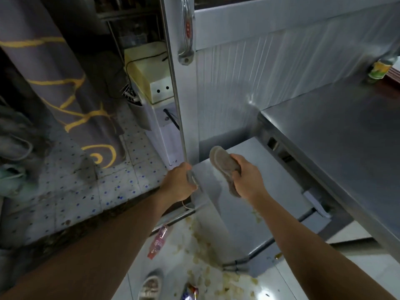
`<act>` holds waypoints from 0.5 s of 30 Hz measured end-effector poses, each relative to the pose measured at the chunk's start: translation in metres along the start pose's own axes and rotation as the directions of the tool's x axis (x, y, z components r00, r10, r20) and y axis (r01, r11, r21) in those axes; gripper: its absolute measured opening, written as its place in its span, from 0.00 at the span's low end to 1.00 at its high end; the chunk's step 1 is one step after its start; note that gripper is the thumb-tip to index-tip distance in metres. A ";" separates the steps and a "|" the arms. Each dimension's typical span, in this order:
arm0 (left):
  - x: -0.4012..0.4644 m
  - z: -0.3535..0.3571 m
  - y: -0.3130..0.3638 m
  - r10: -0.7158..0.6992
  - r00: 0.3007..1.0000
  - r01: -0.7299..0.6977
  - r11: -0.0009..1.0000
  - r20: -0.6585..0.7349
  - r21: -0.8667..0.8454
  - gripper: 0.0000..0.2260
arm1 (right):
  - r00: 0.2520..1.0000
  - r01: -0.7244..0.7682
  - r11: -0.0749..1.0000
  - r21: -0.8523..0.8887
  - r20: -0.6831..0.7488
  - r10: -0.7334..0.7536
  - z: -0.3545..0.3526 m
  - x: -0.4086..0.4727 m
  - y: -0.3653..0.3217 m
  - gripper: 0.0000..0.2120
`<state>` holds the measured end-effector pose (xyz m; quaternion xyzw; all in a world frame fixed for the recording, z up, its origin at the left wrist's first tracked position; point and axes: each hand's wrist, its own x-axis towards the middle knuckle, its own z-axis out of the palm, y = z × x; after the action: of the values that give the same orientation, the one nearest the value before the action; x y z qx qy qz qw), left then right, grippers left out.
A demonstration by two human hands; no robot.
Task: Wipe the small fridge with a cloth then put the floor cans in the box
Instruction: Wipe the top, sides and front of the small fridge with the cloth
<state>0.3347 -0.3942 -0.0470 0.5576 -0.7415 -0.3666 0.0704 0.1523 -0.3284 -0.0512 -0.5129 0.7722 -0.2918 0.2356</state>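
A small silver fridge (218, 118) fills the middle of the head view, seen from above, with its door edge running down to my left hand. My left hand (180, 184) grips the lower edge of that fridge door. My right hand (246, 177) holds a folded grey-brown cloth (224, 163) just in front of the fridge's silver face, apart from the left hand. On the tiled floor below lie a pink can or bottle (158, 242) and a crumpled colourful can (190, 292). No box is in sight.
A steel counter (337, 135) juts out at the right, with a can (378, 70) on its far end. A cream-coloured appliance (149, 72) stands left of the fridge. A rolled grey-and-yellow mat (65, 87) leans at the left. Scattered crumbs (207, 252) and my shoe (150, 285) are on the floor.
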 end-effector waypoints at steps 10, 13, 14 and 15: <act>0.092 0.010 -0.060 0.052 0.983 -0.052 0.999 0.176 -0.006 0.20 | 0.989 0.123 0.935 -0.334 0.124 -0.085 0.110 0.052 0.035 0.26; 0.110 0.008 -0.070 0.083 0.974 -0.087 0.996 0.213 0.013 0.24 | 0.979 0.172 0.900 -0.401 0.174 -0.110 0.126 0.063 0.046 0.26; 0.115 0.008 -0.072 0.090 0.970 -0.096 0.995 0.226 0.014 0.24 | 0.977 0.165 0.892 -0.420 0.194 -0.090 0.130 0.067 0.049 0.25; 0.119 0.009 -0.074 0.100 0.966 -0.105 0.994 0.238 0.008 0.23 | 0.977 0.155 0.885 -0.438 0.200 -0.072 0.134 0.072 0.051 0.25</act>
<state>0.3442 -0.5027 -0.1356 0.4715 -0.7760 -0.4188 -0.0055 0.1821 -0.4079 -0.1876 -0.6221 0.7630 -0.0709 0.1606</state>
